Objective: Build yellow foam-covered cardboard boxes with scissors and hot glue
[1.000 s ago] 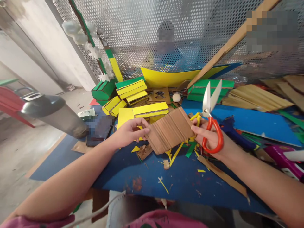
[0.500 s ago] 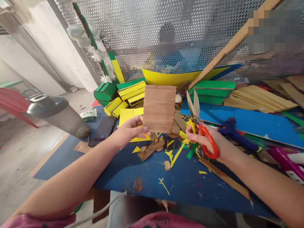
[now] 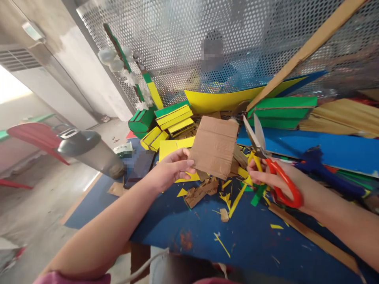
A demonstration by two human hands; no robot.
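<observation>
My left hand (image 3: 175,169) pinches the lower left corner of a square piece of brown cardboard (image 3: 214,146), held up above the table and slightly tilted. To its right, my right hand (image 3: 263,173) grips scissors (image 3: 286,184) with red and yellow handles. The blades point up and away, parted, beside the cardboard but not touching it. Below the cardboard lie torn cardboard scraps (image 3: 201,192) and thin yellow strips (image 3: 237,200). A yellow sheet (image 3: 167,150) lies partly behind my left hand.
On the blue table (image 3: 166,225), a tumbler (image 3: 91,152) and a phone (image 3: 139,167) stand left. Yellow blocks (image 3: 174,118) and a green block (image 3: 284,112) line the back, before a perforated metal screen (image 3: 171,47). A dark blue glue gun (image 3: 328,177) lies right.
The cardboard has turned and tilted clockwise in my left hand. The view has shifted left, so everything sits further right. The scissors remain in my right hand with blades apart.
</observation>
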